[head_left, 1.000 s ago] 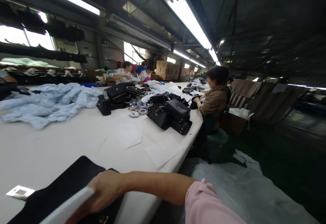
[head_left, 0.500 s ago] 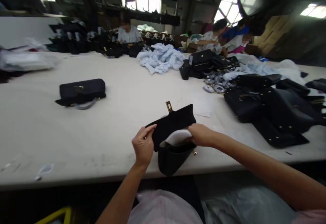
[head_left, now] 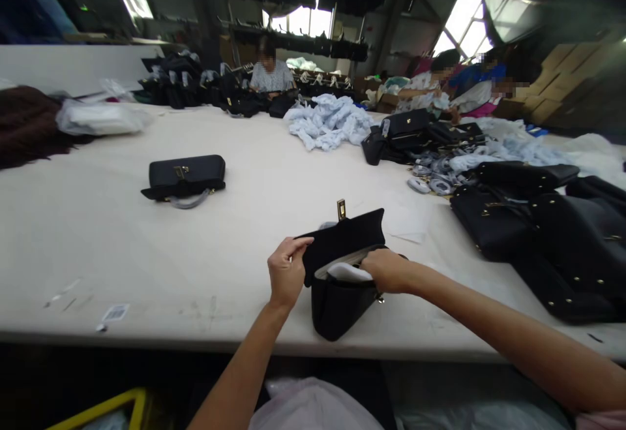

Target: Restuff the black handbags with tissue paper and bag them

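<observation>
A small black handbag [head_left: 342,299] stands at the near edge of the white table [head_left: 147,254], its flap [head_left: 345,241] lifted with a gold clasp [head_left: 341,209] at the top. My left hand [head_left: 286,272] pinches the flap's left edge. My right hand [head_left: 388,271] is closed on white stuffing paper [head_left: 345,272] in the bag's mouth.
A closed black handbag [head_left: 184,179] lies at the middle left. A pile of black bags [head_left: 548,228] fills the right side. Light blue wrapping [head_left: 328,123] is heaped farther back. A small label [head_left: 115,313] lies near the front edge. Other people sit at the far side.
The view has swung from along the table to straight at the bag, then drifted a little. My right hand has pushed the white paper deeper into the bag.
</observation>
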Action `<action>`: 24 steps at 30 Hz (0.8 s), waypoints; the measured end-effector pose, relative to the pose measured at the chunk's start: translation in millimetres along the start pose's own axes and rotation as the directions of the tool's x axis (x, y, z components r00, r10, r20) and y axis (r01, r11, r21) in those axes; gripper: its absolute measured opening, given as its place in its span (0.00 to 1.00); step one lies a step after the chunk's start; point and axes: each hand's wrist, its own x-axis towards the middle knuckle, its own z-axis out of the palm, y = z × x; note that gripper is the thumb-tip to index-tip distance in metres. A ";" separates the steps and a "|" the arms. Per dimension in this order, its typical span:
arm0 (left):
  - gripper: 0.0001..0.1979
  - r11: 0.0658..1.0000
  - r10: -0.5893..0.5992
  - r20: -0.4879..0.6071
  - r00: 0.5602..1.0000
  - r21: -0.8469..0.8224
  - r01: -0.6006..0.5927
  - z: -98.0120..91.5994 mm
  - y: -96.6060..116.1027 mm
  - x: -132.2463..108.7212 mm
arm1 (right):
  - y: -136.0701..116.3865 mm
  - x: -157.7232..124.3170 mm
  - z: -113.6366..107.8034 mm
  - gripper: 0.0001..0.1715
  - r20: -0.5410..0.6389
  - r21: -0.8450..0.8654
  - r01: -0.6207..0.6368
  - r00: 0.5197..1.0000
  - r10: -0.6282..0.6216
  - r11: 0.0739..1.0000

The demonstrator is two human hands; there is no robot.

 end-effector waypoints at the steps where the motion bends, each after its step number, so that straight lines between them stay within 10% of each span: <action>1: 0.12 0.996 0.072 0.032 0.997 0.044 -0.073 -4.3 6.0 1.9 | 2.0 -0.5 0.9 0.12 0.005 0.037 0.050 0.999 -0.050 0.998; 8: 0.19 0.832 0.519 0.191 0.833 0.110 -0.544 -21.4 37.4 -29.9 | 14.4 -13.6 13.4 0.07 -0.136 0.494 0.279 0.960 -0.243 0.824; 16: 0.08 0.847 0.184 0.429 0.884 0.387 -0.364 10.5 32.6 -64.8 | 6.5 -22.4 36.4 0.15 -0.396 0.541 0.256 0.918 -0.026 0.801; 24: 0.05 0.588 -0.209 0.721 0.660 0.632 -0.505 16.9 77.5 -34.3 | 6.7 -40.0 30.4 0.28 -0.467 0.473 0.437 0.860 -0.203 0.765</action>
